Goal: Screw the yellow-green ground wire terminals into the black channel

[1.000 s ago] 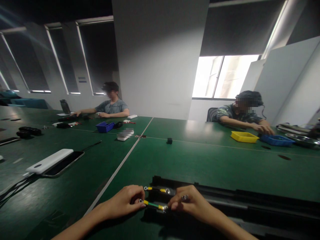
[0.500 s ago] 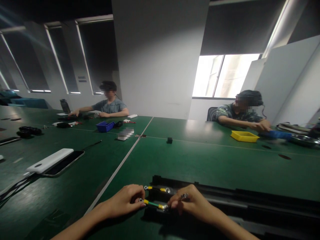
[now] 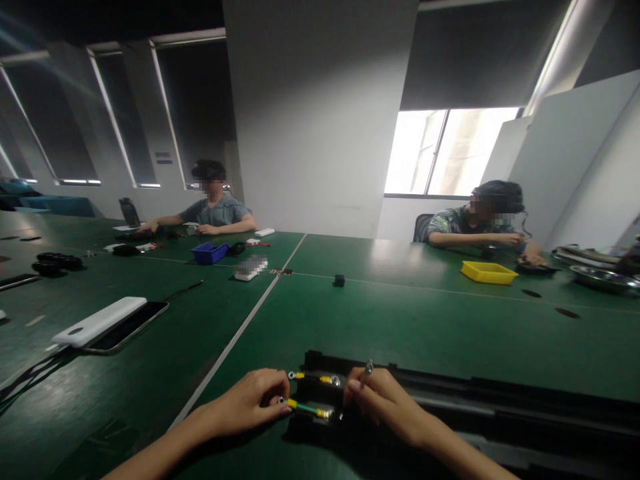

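At the near end of a long black rail-like part (image 3: 450, 395) lie two short cables with ring ends. The black one with yellow sleeves (image 3: 314, 379) is the farther; the green one with yellow sleeves (image 3: 306, 407) is nearer. My left hand (image 3: 265, 397) is closed at the left ring end of the green cable, thumb and finger pinching it. Just right of the cables' other ends, my right hand (image 3: 373, 400) is closed, with a small shiny metal piece (image 3: 369, 367) sticking up between its fingers.
A white power bank (image 3: 103, 321) and a phone (image 3: 131, 328) lie on the left of the green table (image 3: 280, 327). Farther off are a blue bin (image 3: 209, 253), a small black block (image 3: 339, 281) and a yellow tray (image 3: 489, 272). Two people (image 3: 215, 210) (image 3: 470, 223) sit across.
My right hand has drawn slightly right and away from the green cable's right end, and the metal piece now points up. My left hand stays put. The person at right has moved their hands.
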Demonstrator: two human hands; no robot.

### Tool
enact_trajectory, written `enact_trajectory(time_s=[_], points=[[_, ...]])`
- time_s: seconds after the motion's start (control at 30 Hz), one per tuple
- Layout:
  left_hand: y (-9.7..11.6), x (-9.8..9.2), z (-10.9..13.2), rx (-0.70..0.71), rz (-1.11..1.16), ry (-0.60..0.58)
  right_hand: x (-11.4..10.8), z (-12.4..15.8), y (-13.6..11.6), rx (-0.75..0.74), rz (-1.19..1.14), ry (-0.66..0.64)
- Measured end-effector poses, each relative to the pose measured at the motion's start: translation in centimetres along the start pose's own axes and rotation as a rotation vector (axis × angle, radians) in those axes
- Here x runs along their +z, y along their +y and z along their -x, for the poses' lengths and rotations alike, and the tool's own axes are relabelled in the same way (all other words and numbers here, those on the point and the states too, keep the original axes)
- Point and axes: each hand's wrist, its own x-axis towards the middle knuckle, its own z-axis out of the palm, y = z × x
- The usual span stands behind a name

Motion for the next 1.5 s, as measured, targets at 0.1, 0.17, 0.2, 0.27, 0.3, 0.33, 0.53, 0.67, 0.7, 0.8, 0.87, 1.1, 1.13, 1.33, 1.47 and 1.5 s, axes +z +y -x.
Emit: enact_trajectory(time_s=[0.1,0.17,0.2,0.27,0.3,0.33,0.53,0.67,0.7,0.8,0.87,1.1,1.13,1.33,1.47,1.5], points=[[0.19,-0.1,0.04,0.003,-0.007,-0.004,0.06,0.12,0.14,0.004,-0.049,0.028],[0.21,-0.11,0.03,-0.004,-0.013,-0.003,0.12,0.16,0.08,0.008,-0.077,0.043],[0.18,-0.09,0.02,-0.007,-0.015,-0.003,0.14,0.17,0.02,0.012,-0.087,0.047],[0.05,-0.02,-0.01,-0.009,-0.021,0.001,0.13,0.18,-0.11,0.014,-0.097,0.045],[-0.03,0.02,-0.01,-0.006,-0.022,0.001,0.12,0.17,-0.17,0.01,-0.097,0.04],[-0.11,0.07,-0.02,-0.004,-0.02,0.001,0.09,0.17,-0.2,0.005,-0.097,0.035],[-0.22,0.12,0.01,-0.01,0.002,-0.003,-0.11,0.17,-0.18,0.013,-0.047,-0.009],[-0.06,0.02,0.01,0.001,-0.001,-0.001,-0.3,0.06,-0.23,-0.023,0.021,-0.067],[-0.04,0.02,0.01,0.004,-0.001,0.003,-0.34,0.04,-0.3,-0.033,0.033,-0.075],[-0.08,0.05,0.0,0.003,-0.01,0.006,-0.4,0.06,-0.59,-0.03,0.051,-0.063],[-0.17,0.09,-0.01,0.003,-0.011,0.003,-0.37,0.1,-0.73,-0.031,0.066,-0.041],[-0.29,0.1,0.01,0.016,-0.017,0.007,-0.11,0.01,-0.13,-0.006,0.022,-0.015],[-0.27,0.09,0.02,0.017,-0.018,0.008,-0.09,0.0,-0.04,0.0,0.014,-0.013],[-0.13,0.07,0.0,-0.006,-0.01,-0.001,-0.12,-0.01,0.14,-0.002,-0.012,-0.016],[-0.23,0.08,-0.03,0.004,-0.011,0.0,-0.22,-0.03,0.06,-0.034,-0.001,-0.013],[-0.26,0.09,-0.03,0.007,-0.013,0.001,-0.23,-0.02,0.03,-0.036,-0.006,-0.013]])
